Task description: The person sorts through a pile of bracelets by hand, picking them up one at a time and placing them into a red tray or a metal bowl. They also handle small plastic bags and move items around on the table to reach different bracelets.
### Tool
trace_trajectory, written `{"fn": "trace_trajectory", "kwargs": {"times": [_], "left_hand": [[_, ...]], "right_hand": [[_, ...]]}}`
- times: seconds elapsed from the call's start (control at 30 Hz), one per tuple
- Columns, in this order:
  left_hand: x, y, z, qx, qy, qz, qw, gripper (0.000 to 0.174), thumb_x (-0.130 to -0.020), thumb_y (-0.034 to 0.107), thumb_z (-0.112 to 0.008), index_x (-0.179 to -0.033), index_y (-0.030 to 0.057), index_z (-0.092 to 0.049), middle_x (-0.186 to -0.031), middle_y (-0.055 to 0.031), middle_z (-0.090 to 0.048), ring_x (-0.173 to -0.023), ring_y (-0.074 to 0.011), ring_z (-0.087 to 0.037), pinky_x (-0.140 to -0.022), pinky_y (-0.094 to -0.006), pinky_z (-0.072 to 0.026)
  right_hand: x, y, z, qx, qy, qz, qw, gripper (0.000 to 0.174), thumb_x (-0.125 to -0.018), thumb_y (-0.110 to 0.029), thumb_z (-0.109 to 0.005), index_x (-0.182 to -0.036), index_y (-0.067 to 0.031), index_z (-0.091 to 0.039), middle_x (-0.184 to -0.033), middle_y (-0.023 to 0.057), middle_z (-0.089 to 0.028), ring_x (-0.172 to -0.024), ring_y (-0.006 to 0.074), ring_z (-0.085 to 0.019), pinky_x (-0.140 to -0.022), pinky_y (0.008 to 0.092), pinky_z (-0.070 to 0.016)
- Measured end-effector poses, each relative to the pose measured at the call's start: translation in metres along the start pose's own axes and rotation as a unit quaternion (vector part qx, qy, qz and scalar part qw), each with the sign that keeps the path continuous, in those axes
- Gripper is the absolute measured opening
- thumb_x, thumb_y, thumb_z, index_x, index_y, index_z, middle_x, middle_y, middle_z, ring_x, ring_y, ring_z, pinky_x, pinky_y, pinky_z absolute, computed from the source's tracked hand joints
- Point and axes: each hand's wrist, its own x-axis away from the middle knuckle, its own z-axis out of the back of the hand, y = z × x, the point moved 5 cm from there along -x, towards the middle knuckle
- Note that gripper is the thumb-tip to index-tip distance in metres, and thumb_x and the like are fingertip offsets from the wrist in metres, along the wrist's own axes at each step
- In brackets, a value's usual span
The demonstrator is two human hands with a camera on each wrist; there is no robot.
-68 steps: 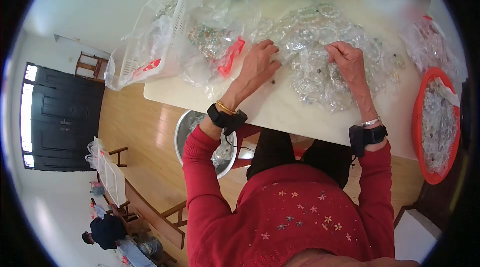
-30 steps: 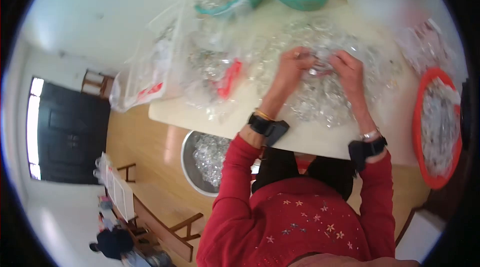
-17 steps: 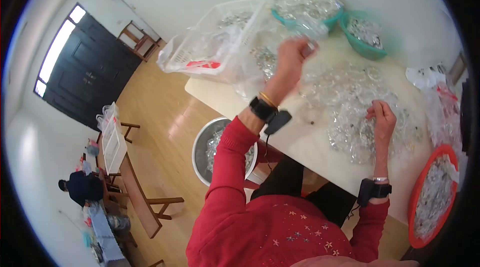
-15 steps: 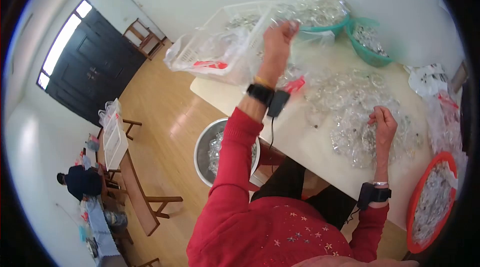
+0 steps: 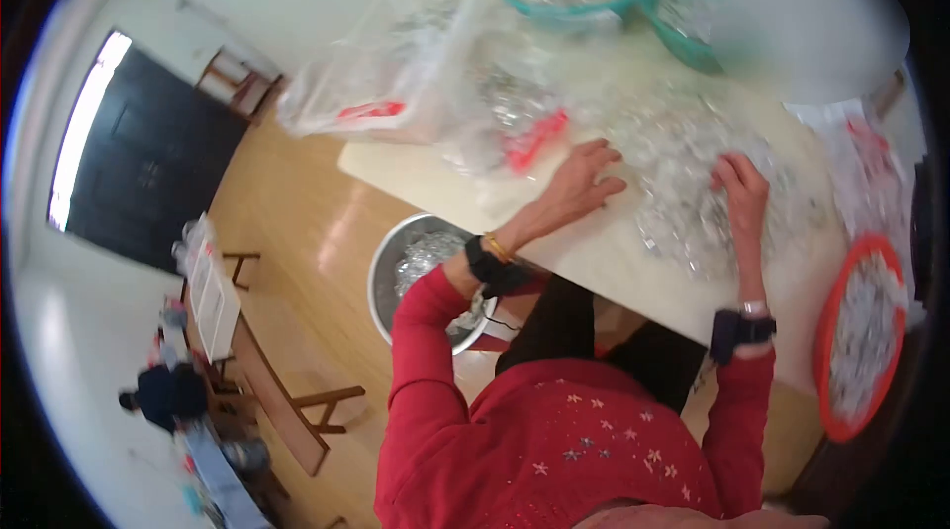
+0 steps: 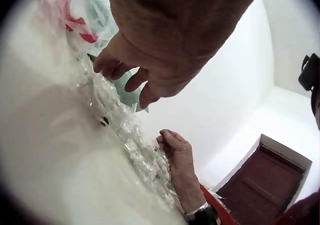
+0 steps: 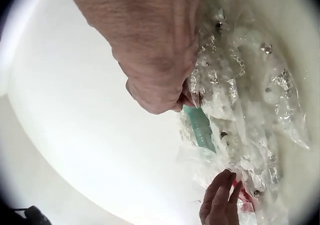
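Observation:
A wide pile of clear plastic packets with shiny beaded pieces (image 5: 683, 222) (image 6: 142, 157) (image 7: 250, 110) covers the table's middle. At its left edge is my left hand (image 5: 579, 183) (image 6: 160, 45) (image 7: 220, 202), fingers spread and slightly bent, holding nothing. My right hand (image 5: 744, 194) (image 6: 181, 160) (image 7: 155, 50) is over the pile's right part, fingers curled in and tips together; in the right wrist view clear plastic shows at its fingertips, which pinch a packet. Left of my left hand lies a clear bag with a red part (image 5: 534, 141) (image 6: 80, 27).
Two green bowls (image 5: 584, 9) (image 5: 688, 46) of packets stand at the back. A white basket (image 5: 396, 128) is at the table's left corner, a red basin (image 5: 826, 420) at the right. A metal basin (image 5: 374, 282) is below the table edge. A person (image 5: 168, 395) is at the far left.
My left hand has come back from the white basket and green bowls to the pile's left edge; the plastic thing it held is gone from it. My right hand stays over the pile. The head view has shifted.

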Motion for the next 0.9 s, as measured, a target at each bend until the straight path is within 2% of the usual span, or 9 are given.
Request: {"fn": "trace_trajectory", "kwargs": {"times": [0.07,0.23,0.37,0.47,0.5,0.6,0.63,0.73,0.9], "left_hand": [[0.003,0.011,-0.008,-0.051,-0.019,-0.012,0.998,0.045,-0.073,0.021,-0.067,-0.111,0.0025,-0.054,-0.122,-0.0232,-0.046,-0.113,-0.0406,-0.042,-0.093,-0.0441,-0.0381],[-0.004,0.018,-0.017,-0.109,-0.060,-0.040,0.991,0.047,-0.073,0.019,-0.067,-0.114,0.0032,-0.051,-0.125,-0.0234,-0.043,-0.113,-0.0434,-0.040,-0.092,-0.0445,-0.0385],[-0.025,0.002,-0.021,-0.117,-0.089,0.009,0.989,0.041,-0.074,0.016,-0.066,-0.111,0.0014,-0.054,-0.121,-0.0228,-0.047,-0.112,-0.0398,-0.043,-0.090,-0.0428,-0.0396],[-0.040,-0.025,-0.026,0.055,-0.141,0.144,0.978,0.041,-0.078,0.016,-0.065,-0.116,0.0037,-0.055,-0.125,-0.0187,-0.048,-0.116,-0.0284,-0.044,-0.095,-0.0347,-0.0385],[-0.042,-0.026,-0.028,0.055,-0.145,0.141,0.978,0.041,-0.078,0.016,-0.065,-0.116,0.0037,-0.055,-0.125,-0.0187,-0.048,-0.116,-0.0284,-0.044,-0.095,-0.0347,-0.0385],[-0.047,-0.025,-0.037,0.277,-0.121,0.181,0.936,0.037,-0.078,0.017,-0.066,-0.110,0.0016,-0.058,-0.122,-0.0179,-0.050,-0.114,-0.0257,-0.047,-0.095,-0.0336,-0.0382],[-0.048,-0.021,-0.040,0.278,-0.125,0.181,0.935,0.037,-0.078,0.017,-0.066,-0.110,0.0016,-0.058,-0.122,-0.0179,-0.050,-0.114,-0.0257,-0.047,-0.095,-0.0336,-0.0382],[-0.051,0.006,-0.040,0.117,-0.068,0.004,0.991,0.041,-0.072,0.024,-0.069,-0.103,-0.0013,-0.059,-0.118,-0.0191,-0.052,-0.108,-0.0342,-0.049,-0.086,-0.0387,-0.0421],[-0.045,0.035,-0.039,-0.065,-0.032,-0.100,0.992,0.044,-0.070,0.026,-0.070,-0.104,-0.0007,-0.058,-0.117,-0.0159,-0.053,-0.105,-0.0347,-0.050,-0.085,-0.0391,-0.0428]], "right_hand": [[0.003,-0.009,0.000,-0.002,0.006,0.001,1.000,0.011,-0.083,-0.009,-0.058,-0.087,0.0014,-0.061,-0.067,0.0035,-0.058,-0.059,0.0095,-0.054,-0.058,0.0229,-0.0442],[0.003,-0.001,-0.001,-0.021,-0.002,-0.003,1.000,0.012,-0.084,-0.009,-0.058,-0.088,0.0016,-0.062,-0.068,0.0027,-0.058,-0.059,0.0083,-0.053,-0.057,0.0221,-0.0444],[0.002,0.000,-0.003,-0.043,-0.008,-0.008,0.999,0.012,-0.084,-0.009,-0.057,-0.089,0.0017,-0.062,-0.069,0.0024,-0.058,-0.059,0.0078,-0.053,-0.057,0.0216,-0.0445],[0.002,0.002,-0.002,-0.037,-0.006,-0.008,0.999,0.012,-0.084,-0.008,-0.057,-0.090,0.0018,-0.062,-0.069,0.0023,-0.058,-0.060,0.0076,-0.053,-0.056,0.0213,-0.0444],[0.002,0.002,-0.002,-0.026,-0.007,-0.006,1.000,0.012,-0.084,-0.008,-0.058,-0.089,0.0019,-0.062,-0.070,0.0022,-0.058,-0.059,0.0075,-0.053,-0.056,0.0213,-0.0443],[0.002,0.003,-0.002,-0.012,-0.001,-0.010,1.000,0.012,-0.084,-0.008,-0.058,-0.089,0.0020,-0.062,-0.069,0.0020,-0.058,-0.059,0.0072,-0.053,-0.056,0.0211,-0.0441],[0.002,0.002,-0.002,-0.010,-0.002,-0.012,1.000,0.012,-0.084,-0.008,-0.058,-0.089,0.0021,-0.062,-0.069,0.0018,-0.058,-0.059,0.0071,-0.052,-0.056,0.0210,-0.0440],[0.002,-0.001,-0.002,-0.003,0.002,-0.015,1.000,0.012,-0.083,-0.008,-0.059,-0.088,0.0021,-0.062,-0.068,0.0015,-0.058,-0.059,0.0069,-0.052,-0.055,0.0208,-0.0438],[0.003,0.002,0.006,0.071,0.056,0.028,0.996,0.011,-0.083,-0.007,-0.059,-0.088,0.0019,-0.063,-0.067,0.0014,-0.058,-0.058,0.0069,-0.052,-0.055,0.0206,-0.0434]]}}
